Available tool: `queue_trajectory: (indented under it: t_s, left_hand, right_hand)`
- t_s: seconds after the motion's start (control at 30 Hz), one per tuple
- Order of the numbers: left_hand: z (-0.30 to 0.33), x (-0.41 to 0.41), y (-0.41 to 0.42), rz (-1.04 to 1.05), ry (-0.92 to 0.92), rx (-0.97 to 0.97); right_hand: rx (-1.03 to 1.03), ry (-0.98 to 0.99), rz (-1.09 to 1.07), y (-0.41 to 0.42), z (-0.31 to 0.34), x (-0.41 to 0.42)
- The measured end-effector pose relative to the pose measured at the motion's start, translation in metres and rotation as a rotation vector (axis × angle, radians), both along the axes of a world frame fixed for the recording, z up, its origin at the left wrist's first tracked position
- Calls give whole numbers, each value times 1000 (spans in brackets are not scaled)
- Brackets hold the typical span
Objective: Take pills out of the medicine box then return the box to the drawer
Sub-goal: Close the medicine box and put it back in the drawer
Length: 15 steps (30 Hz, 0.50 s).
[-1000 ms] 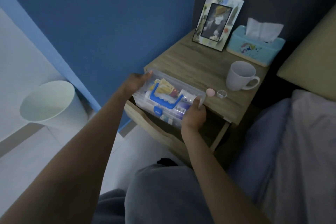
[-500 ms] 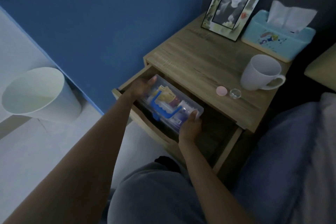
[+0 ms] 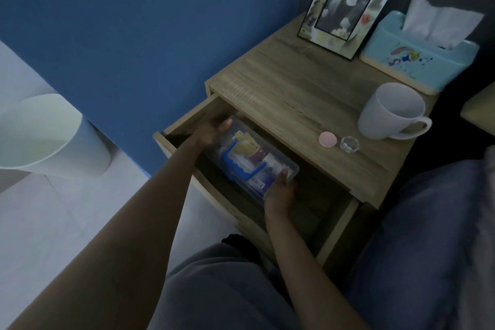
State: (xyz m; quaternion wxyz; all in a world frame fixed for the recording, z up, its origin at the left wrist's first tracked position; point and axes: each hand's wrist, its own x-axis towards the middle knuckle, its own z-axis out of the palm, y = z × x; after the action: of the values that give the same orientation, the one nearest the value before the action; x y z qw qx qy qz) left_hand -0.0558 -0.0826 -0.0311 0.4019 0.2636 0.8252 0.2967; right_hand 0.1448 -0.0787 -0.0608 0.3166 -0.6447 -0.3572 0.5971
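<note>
The clear medicine box [image 3: 254, 158] with a blue handle sits low inside the open wooden drawer [image 3: 340, 222] of the nightstand. My left hand [image 3: 211, 130] grips the box's far left end. My right hand [image 3: 281, 190] grips its near right end. On the nightstand top lie a small pink lid [image 3: 327, 139] and a tiny clear cup [image 3: 349, 144] holding white pills.
On the nightstand top [image 3: 289, 94] stand a white mug [image 3: 392, 111], a light-blue tissue box [image 3: 417, 52] and a photo frame [image 3: 353, 2]. A white waste bin [image 3: 51, 136] stands on the floor to the left by the blue wall. Bedding lies to the right.
Both hands have carried the medicine box from above the drawer's front down into the drawer. The camera has moved closer and looks more steeply down.
</note>
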Motion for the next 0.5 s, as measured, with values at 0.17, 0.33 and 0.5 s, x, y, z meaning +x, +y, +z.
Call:
queue_trajectory:
  t_s: [0.17, 0.33, 0.5]
  left_hand:
    - [-3, 1, 4, 15, -25, 23]
    - [7, 8, 1, 189, 75, 86]
    - [32, 38, -33, 348, 123, 333]
  right_hand:
    - [-12, 34, 2, -1, 0, 1]
    - [94, 21, 117, -4, 31, 15]
    - [233, 178, 329, -8, 89, 43]
